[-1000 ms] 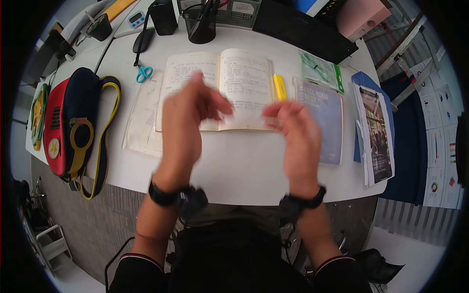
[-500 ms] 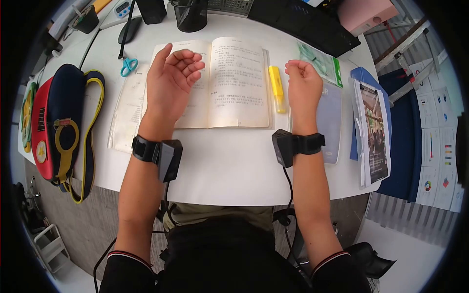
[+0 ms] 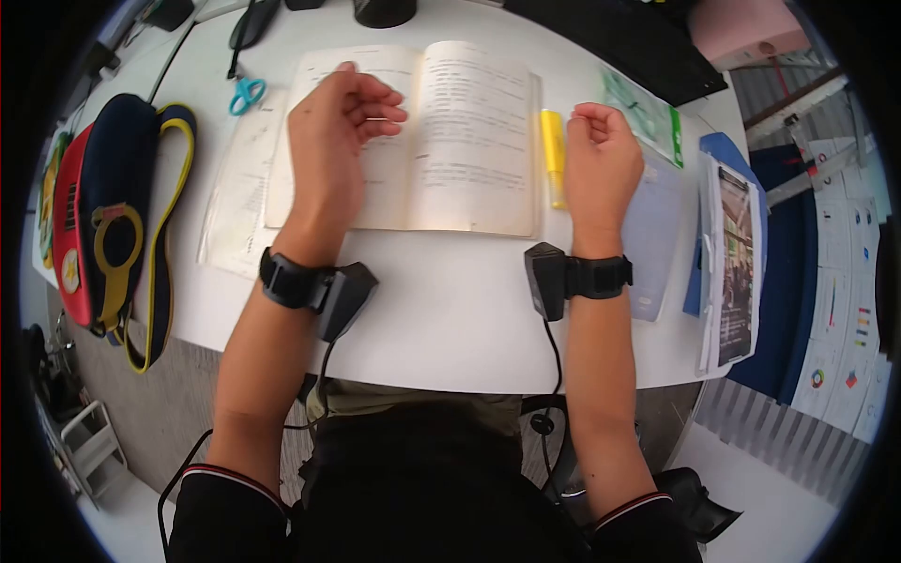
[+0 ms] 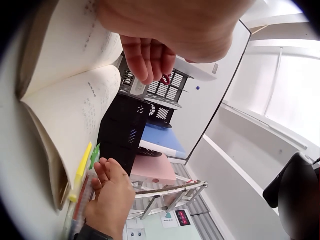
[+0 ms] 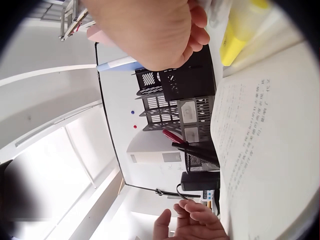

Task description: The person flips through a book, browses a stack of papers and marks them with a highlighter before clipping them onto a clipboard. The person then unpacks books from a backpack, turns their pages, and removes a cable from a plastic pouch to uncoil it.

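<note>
An open book [image 3: 474,141] lies on the table. Over its left page is the left hand [image 3: 328,150], fingers loosely bent, holding nothing. The right hand [image 3: 605,174] hovers by a yellow highlighter [image 3: 552,150] and over a bluish notebook [image 3: 652,225], its fingers bent in towards the thumb and empty. In the left wrist view, the left hand [image 4: 170,30] hangs above and the right hand [image 4: 112,200] is beyond the book [image 4: 70,110]. The right wrist view has the highlighter [image 5: 240,35] close to the right hand [image 5: 150,35].
Blue-handled scissors [image 3: 247,96] and loose sheets [image 3: 230,206] lie left of the book, with a red and navy bag [image 3: 122,206] farther left. At right are a green-edged pouch [image 3: 648,117] and a clipboard [image 3: 737,272]. Dark file racks [image 5: 187,75] stand behind.
Both hands have slowed from a blurred motion. Since half a second ago the left palm has turned inward and the head view has shifted, with the book higher in it.
</note>
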The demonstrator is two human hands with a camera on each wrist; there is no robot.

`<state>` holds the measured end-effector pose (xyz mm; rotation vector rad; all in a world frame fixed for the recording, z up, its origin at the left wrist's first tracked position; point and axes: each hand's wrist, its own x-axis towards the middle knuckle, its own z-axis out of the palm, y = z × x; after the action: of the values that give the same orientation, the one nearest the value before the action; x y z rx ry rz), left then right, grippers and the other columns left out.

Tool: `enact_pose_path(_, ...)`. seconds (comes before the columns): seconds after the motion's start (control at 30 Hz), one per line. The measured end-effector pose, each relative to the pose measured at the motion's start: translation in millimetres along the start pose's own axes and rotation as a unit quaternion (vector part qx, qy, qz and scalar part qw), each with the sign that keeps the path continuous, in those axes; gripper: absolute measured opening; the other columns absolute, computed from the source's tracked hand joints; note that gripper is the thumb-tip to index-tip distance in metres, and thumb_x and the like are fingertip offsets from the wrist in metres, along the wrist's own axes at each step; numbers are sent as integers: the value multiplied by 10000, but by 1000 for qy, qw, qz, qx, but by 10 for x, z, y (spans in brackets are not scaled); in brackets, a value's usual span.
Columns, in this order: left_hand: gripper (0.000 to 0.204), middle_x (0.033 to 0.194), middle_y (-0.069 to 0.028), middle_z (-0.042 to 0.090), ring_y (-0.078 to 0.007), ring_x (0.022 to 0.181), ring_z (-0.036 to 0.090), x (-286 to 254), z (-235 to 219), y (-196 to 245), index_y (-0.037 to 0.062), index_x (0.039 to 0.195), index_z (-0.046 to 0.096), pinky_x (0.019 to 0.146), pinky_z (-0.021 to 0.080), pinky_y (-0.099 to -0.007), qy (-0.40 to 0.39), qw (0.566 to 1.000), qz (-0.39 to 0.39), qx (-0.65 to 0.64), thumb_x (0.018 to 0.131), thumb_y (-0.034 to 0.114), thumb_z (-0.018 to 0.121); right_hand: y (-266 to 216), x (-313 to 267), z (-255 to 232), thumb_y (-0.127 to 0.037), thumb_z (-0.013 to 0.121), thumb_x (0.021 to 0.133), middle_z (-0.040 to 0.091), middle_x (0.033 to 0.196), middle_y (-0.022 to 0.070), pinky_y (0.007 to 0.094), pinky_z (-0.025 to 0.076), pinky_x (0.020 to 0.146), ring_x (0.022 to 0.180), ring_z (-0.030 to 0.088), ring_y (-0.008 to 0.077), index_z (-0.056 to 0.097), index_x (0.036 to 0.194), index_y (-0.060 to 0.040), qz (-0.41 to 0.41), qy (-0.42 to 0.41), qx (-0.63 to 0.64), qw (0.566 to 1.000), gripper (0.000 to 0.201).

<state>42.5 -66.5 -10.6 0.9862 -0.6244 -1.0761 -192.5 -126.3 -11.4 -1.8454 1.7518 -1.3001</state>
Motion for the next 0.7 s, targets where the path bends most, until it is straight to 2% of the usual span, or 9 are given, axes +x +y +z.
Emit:
enact_pose_path(0.17,345,822,-119,683,-175,718,668,-41,37,6,-22,855,652,663,531,-279,-1,998,29,58,979,283,550,-29,-43,29,-118,640,836,728,853,97,365,532,729,800,701,255,685,932,-51,-18,-18,-41,999,125)
enact_pose_path(0.23,306,824,-104,687,-171,734,669,-69,75,11,-28,881,660,672,531,-271,3,984,67,164,967,252,571,-30,-44,27,-131,639,840,728,859,95,371,532,734,807,700,261,685,930,-55,-19,-21,-51,998,127)
enact_pose_path(0.27,306,824,-104,687,-171,734,669,-73,77,-12,-28,881,660,672,531,-271,-1,985,66,159,967,252,571,-37,-47,25,-147,640,842,726,881,98,380,533,742,829,697,270,686,933,-54,-25,-27,-69,997,138)
enact_pose_path(0.33,260,847,-111,703,-177,754,669,-79,83,-56,-29,919,667,705,538,-283,-12,942,152,298,936,225,615,-59,-56,5,-162,640,844,724,903,100,388,533,750,850,694,279,687,935,-52,-32,-30,-94,995,150)
enact_pose_path(0.47,230,956,-133,716,-224,826,684,-161,148,7,-18,972,671,778,545,-315,-39,899,207,384,892,196,649,-98,-73,-1,-182,653,837,708,961,103,400,534,757,880,682,294,686,969,-48,-38,-60,-140,988,191)
enact_pose_path(0.53,283,1131,-148,691,-309,1035,667,-160,121,35,1,1054,665,887,535,-360,-80,823,259,498,854,200,684,-110,-80,6,-180,656,834,703,973,104,401,534,756,882,680,298,684,980,-47,-54,-66,-155,984,200)
enact_pose_path(0.57,283,1131,-148,691,-309,1035,667,-159,112,32,1,1054,665,887,535,-360,-79,823,261,498,854,200,684,-117,-84,5,-174,665,827,701,973,102,401,534,756,880,678,300,683,982,-49,-51,-72,-162,983,199)
enact_pose_path(0.63,363,1279,-149,633,-361,1247,557,-158,91,6,20,1139,651,999,489,-385,-102,792,259,543,838,219,694,-120,-92,4,-168,673,821,699,972,100,402,534,755,878,677,301,682,983,-51,-50,-78,-168,981,200)
enact_pose_path(0.7,434,1318,-166,607,-370,1296,510,-162,83,3,25,1187,635,1032,464,-398,-116,778,254,563,831,261,715,-109,-99,5,-152,698,804,697,978,98,405,536,759,884,675,305,680,993,-56,-51,-92,-182,978,212)
